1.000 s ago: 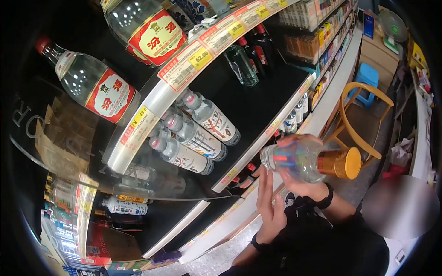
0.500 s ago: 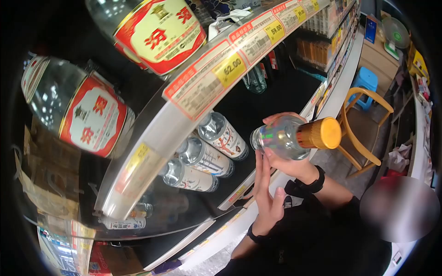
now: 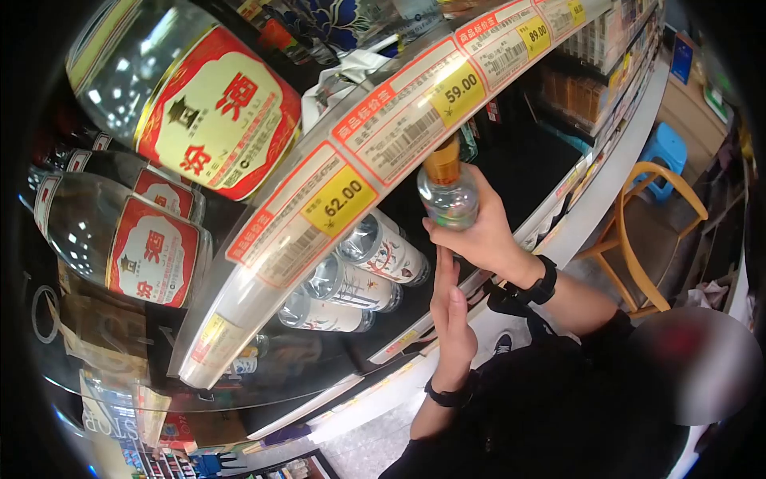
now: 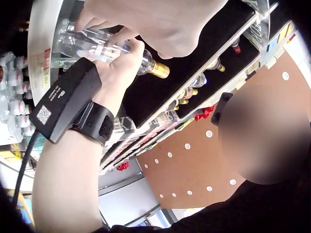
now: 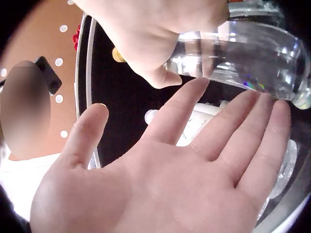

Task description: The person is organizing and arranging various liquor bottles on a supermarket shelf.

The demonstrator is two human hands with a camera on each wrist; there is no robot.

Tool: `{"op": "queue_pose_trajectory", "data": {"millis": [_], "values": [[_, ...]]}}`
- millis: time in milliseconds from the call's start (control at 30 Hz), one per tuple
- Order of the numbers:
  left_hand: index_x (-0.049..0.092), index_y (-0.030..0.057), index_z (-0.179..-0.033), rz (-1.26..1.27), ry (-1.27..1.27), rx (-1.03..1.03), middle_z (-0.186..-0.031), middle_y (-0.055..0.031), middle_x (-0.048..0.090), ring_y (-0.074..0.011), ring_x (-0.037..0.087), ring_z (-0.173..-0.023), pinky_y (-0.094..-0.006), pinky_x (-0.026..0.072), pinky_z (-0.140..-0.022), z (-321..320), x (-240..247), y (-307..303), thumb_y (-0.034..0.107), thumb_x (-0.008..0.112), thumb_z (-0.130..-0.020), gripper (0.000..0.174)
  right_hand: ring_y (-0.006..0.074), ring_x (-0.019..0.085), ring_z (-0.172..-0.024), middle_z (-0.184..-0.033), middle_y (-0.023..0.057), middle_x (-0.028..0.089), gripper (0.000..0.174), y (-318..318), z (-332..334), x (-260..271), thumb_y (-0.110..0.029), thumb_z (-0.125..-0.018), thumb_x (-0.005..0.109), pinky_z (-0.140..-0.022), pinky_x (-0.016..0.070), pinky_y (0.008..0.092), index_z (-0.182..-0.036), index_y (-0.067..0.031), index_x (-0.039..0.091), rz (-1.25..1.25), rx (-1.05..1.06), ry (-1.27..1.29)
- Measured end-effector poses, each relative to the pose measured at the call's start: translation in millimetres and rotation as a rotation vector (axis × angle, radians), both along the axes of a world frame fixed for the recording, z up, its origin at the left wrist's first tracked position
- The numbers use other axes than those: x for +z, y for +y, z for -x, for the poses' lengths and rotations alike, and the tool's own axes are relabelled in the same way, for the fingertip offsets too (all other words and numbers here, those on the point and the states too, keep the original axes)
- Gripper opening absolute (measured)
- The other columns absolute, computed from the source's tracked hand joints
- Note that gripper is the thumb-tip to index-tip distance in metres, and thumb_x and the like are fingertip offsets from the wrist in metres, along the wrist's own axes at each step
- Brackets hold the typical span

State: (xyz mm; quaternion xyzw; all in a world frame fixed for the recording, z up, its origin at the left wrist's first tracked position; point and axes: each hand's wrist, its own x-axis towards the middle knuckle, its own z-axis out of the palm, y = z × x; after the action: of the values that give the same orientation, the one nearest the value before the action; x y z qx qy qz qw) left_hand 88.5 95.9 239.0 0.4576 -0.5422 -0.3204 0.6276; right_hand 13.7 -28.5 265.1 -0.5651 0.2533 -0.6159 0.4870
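Note:
My right hand point(image 3: 481, 237) grips a clear glass bottle point(image 3: 448, 199) with a gold cap point(image 3: 441, 164). It holds the bottle cap-up, just under the shelf edge with the 59.00 price tag. My left hand point(image 3: 452, 316) is flat with straight fingers, its tips just below the bottle's base and the right thumb. The right wrist view shows the left palm point(image 5: 170, 184) spread under the bottle point(image 5: 243, 58), whose neck the right hand point(image 5: 146, 34) grips. In the left wrist view the right hand point(image 4: 119, 68) grips the bottle point(image 4: 97, 46).
A curved shelf edge point(image 3: 271, 247) with red-and-yellow price labels runs across. Large clear bottles with red labels point(image 3: 215, 112) stand above it. Smaller white-labelled bottles point(image 3: 351, 283) lie on the black shelf below. A yellow chair point(image 3: 638, 231) and a blue stool point(image 3: 666, 148) stand at the right.
The right hand has turned the bottle from lying sideways, cap to the right, to cap-up, and raised it to the shelf edge. The left hand stayed flat below it.

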Motion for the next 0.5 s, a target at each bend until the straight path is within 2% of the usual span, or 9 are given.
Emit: {"op": "queue_pose_trajectory", "data": {"millis": [67, 100, 267, 367, 433, 467, 500], "values": [[0.022, -0.0109, -0.154, -0.014, 0.027, 0.006, -0.162, -0.0294, 0.021, -0.0386, 0.022, -0.152, -0.0470, 0.0168, -0.122, 0, 0, -4, 0.044, 0.036, -0.105, 0.076, 0.0135, 0.063, -0.100, -0.109, 0.0057, 0.066, 0.066, -5, -3, 4, -0.004, -0.073, 0.082, -0.090, 0.0512, 0.0294, -0.131, -0.0004, 0.051, 0.066, -0.005, 0.065], [0.022, -0.0109, -0.155, -0.021, 0.043, 0.003, -0.162, -0.0290, 0.021, -0.0382, 0.022, -0.152, -0.0469, 0.0164, -0.123, 1, -1, -6, 0.045, 0.035, -0.105, 0.076, 0.0158, 0.064, -0.105, -0.114, 0.0091, 0.068, 0.069, -9, -4, 3, -0.006, -0.073, 0.082, -0.094, 0.0504, 0.0307, -0.134, 0.0005, 0.051, 0.073, 0.031, 0.083], [0.019, -0.0107, -0.155, -0.050, 0.138, -0.004, -0.163, -0.0267, 0.022, -0.0361, 0.022, -0.152, -0.0464, 0.0147, -0.124, 7, -5, -15, 0.048, 0.032, -0.106, 0.078, 0.0193, 0.066, -0.109, -0.116, 0.0147, 0.069, 0.068, -17, -8, 5, -0.010, -0.074, 0.082, -0.097, 0.0497, 0.0330, -0.132, 0.0016, 0.051, 0.051, 0.045, 0.199], [0.017, -0.0105, -0.156, -0.061, 0.200, 0.011, -0.163, -0.0253, 0.023, -0.0348, 0.022, -0.152, -0.0461, 0.0136, -0.124, 10, -7, -17, 0.050, 0.030, -0.107, 0.079, 0.0240, 0.065, -0.113, -0.122, 0.0178, 0.066, 0.072, -19, -8, 1, -0.014, -0.074, 0.085, -0.098, 0.0499, 0.0361, -0.135, 0.0028, 0.049, 0.089, 0.076, 0.222], [0.016, -0.0104, -0.156, -0.067, 0.237, 0.017, -0.163, -0.0244, 0.023, -0.0340, 0.022, -0.153, -0.0459, 0.0129, -0.125, 10, -9, -19, 0.051, 0.028, -0.107, 0.079, 0.0334, 0.063, -0.117, -0.130, 0.0226, 0.060, 0.082, -14, -2, 3, -0.022, -0.074, 0.088, -0.100, 0.0496, 0.0399, -0.139, 0.0049, 0.045, 0.230, -0.069, 0.288], [0.016, -0.0104, -0.156, -0.069, 0.235, 0.017, -0.163, -0.0244, 0.023, -0.0340, 0.022, -0.153, -0.0459, 0.0129, -0.125, 12, -6, -18, 0.051, 0.028, -0.107, 0.079, 0.0334, 0.063, -0.117, -0.130, 0.0226, 0.060, 0.082, -5, 6, 6, -0.022, -0.074, 0.088, -0.100, 0.0496, 0.0399, -0.139, 0.0049, 0.045, 0.228, -0.069, 0.286], [0.016, -0.0105, -0.156, -0.096, 0.261, 0.040, -0.163, -0.0245, 0.021, -0.0334, 0.020, -0.153, -0.0454, 0.0115, -0.125, 16, -1, -16, 0.052, 0.029, -0.107, 0.080, 0.0395, 0.059, -0.121, -0.134, 0.0261, 0.056, 0.085, 8, 18, 11, -0.024, -0.076, 0.086, -0.103, 0.0482, 0.0426, -0.142, 0.0051, 0.041, 0.233, -0.121, 0.374]]}}
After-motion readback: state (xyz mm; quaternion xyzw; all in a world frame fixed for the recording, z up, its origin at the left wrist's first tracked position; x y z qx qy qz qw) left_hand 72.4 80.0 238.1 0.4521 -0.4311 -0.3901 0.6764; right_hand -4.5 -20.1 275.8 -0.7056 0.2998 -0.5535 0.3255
